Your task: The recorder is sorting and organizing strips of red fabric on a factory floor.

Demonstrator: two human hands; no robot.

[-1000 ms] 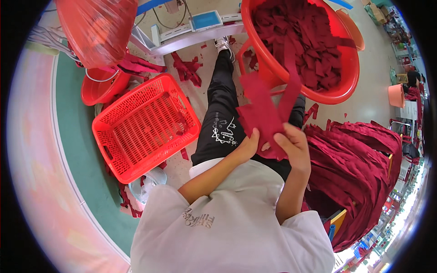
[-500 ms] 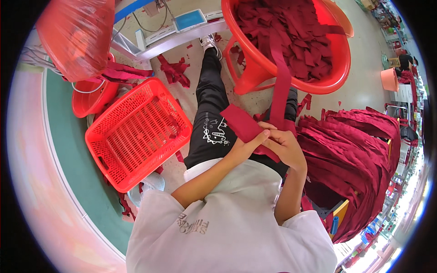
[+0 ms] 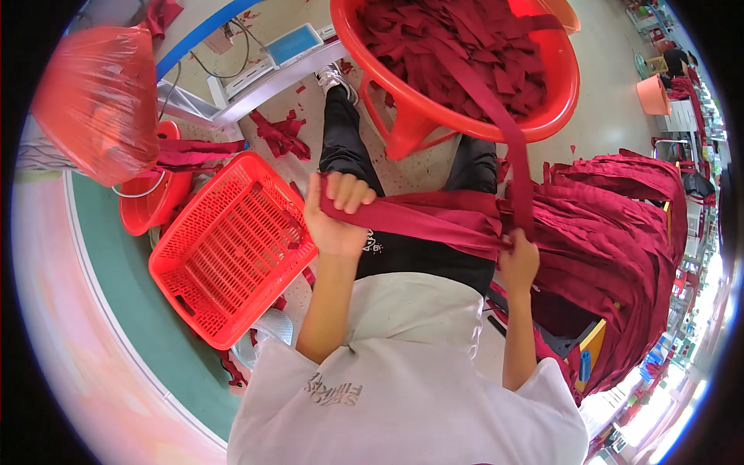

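Note:
Between my two hands, dark red fabric strips (image 3: 442,219) are drawn out across my lap, overlapping each other. My left hand (image 3: 338,215) has its fingers wrapped round the strips' left end. My right hand (image 3: 519,262) is closed on the other end, beside the heap at my right. From there one long strip (image 3: 518,167) runs up over the rim of a red plastic tub (image 3: 564,91), onto a mass of cut red pieces (image 3: 465,66) inside it. My right fingertips are partly hidden by fabric.
A red slotted basket (image 3: 229,252) stands at my left, with a red bucket (image 3: 147,209) and a filled red plastic bag (image 3: 101,108) beyond. Long red strips (image 3: 604,225) hang over a rack at my right. Fabric scraps (image 3: 280,136) lie on the floor near a metal frame (image 3: 271,81).
My hands were together over my lap; now they are wide apart. The left has moved left, the right slightly right, and the fabric is stretched out between them.

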